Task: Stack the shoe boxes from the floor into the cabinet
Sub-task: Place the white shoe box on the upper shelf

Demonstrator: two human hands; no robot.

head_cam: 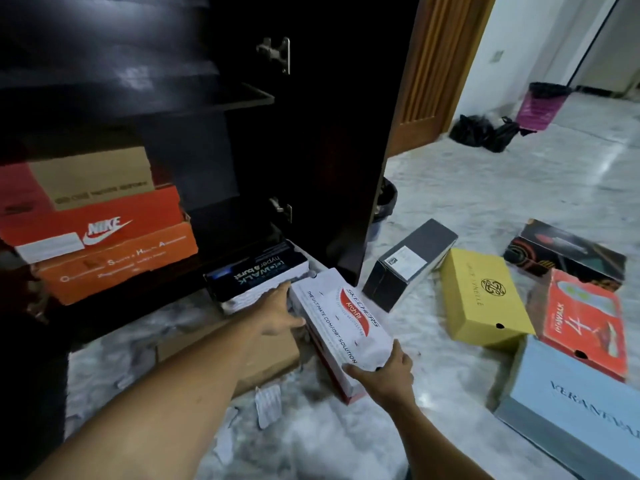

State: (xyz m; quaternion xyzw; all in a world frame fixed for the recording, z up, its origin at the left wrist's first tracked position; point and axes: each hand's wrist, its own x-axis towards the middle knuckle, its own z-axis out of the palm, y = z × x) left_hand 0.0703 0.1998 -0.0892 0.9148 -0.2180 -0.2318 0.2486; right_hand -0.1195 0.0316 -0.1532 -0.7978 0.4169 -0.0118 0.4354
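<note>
White cardboard: the Skechers box (pixel 346 323) lies at frame centre, slanted, low over the floor (pixel 485 202), just in front of the cabinet (pixel 242 95). The right hand (pixel 388 370) is clamped on its near end w/ the thumb on the lid. The left hand (pixel 277 315) sits against the far left side, thumb spread; can't tell if those fingers curl under or just press.

Risks, as I judge them:
- The left-side hold looks weak, so the box may twist and the lid pop off on the lift.
- The dark GoWalk box (pixel 256 271) sits right at the cabinet foot and blocks the straight way in.
- The orange Nike stack (pixel 104 230) at left of frame overhangs its shelf and looks askew; a nudge could tip it out.
- Paper scraps (pixel 266 405) on glossy stone, lower centre, are a slip hazard.
- The open door (pixel 329 150) is close on the right; a corner may clip it.
</note>
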